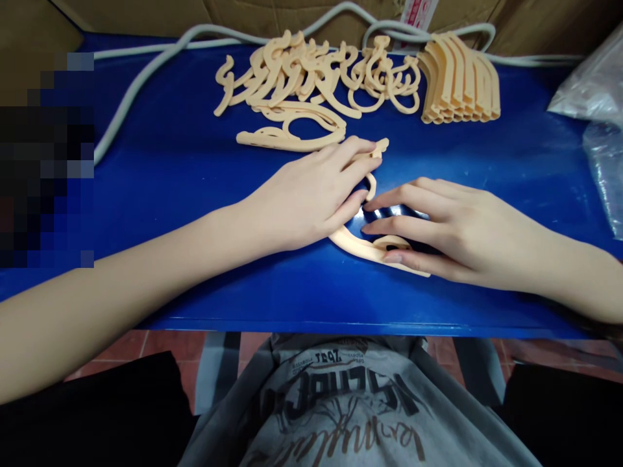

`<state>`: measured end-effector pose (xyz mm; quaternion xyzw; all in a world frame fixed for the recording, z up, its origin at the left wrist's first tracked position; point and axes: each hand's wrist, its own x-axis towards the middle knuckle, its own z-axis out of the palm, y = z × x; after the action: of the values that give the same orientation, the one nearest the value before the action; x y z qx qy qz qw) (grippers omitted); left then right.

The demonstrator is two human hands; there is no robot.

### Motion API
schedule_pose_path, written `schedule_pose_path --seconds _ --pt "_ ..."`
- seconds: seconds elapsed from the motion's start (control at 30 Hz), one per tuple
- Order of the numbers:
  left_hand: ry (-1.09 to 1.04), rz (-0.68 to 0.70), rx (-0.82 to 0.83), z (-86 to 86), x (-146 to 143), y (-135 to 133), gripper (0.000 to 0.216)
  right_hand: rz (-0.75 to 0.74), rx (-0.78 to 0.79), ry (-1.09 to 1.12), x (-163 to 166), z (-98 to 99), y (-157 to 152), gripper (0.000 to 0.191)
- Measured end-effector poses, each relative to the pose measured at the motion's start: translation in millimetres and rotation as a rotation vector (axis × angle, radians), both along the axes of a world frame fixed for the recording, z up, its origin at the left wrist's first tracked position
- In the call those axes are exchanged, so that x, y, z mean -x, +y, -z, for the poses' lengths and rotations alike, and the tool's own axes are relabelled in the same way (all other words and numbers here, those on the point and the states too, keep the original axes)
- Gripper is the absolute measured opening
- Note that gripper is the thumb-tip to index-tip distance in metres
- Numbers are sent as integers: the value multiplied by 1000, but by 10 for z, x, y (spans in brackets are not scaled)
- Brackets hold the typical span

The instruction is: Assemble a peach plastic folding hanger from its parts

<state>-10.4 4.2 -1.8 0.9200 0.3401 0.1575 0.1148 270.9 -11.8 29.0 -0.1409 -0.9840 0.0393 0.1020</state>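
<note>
A cream plastic folding clothes hanger lies under my hands, with its curved arm (357, 245) showing near the table's front. My left hand (311, 194) covers much of the hanger, its fingers curled over the upper part where a small end (382, 148) sticks out. What sits beneath that palm is hidden. My right hand (448, 224) has its fingers spread, the thumb resting on the curved arm and two fingertips close to my left thumb. Just beyond my left hand rests another hanger (292, 136), folded, of the same cream plastic.
Loose cream hanger hooks and curved parts (302, 71) are heaped along the back of the blue table (170, 194). At their right stands a neat stack of hanger arms (462, 81). A white cable (146, 71) runs behind, before cardboard (302, 16). Clear plastic bags (594, 91) sit far right.
</note>
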Motion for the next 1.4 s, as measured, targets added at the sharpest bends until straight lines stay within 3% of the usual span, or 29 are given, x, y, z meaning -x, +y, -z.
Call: schedule_pose_path --seconds 1.4 --pt "4 9 -5 22 4 18 61 -12 -20 14 13 -1 0 42"
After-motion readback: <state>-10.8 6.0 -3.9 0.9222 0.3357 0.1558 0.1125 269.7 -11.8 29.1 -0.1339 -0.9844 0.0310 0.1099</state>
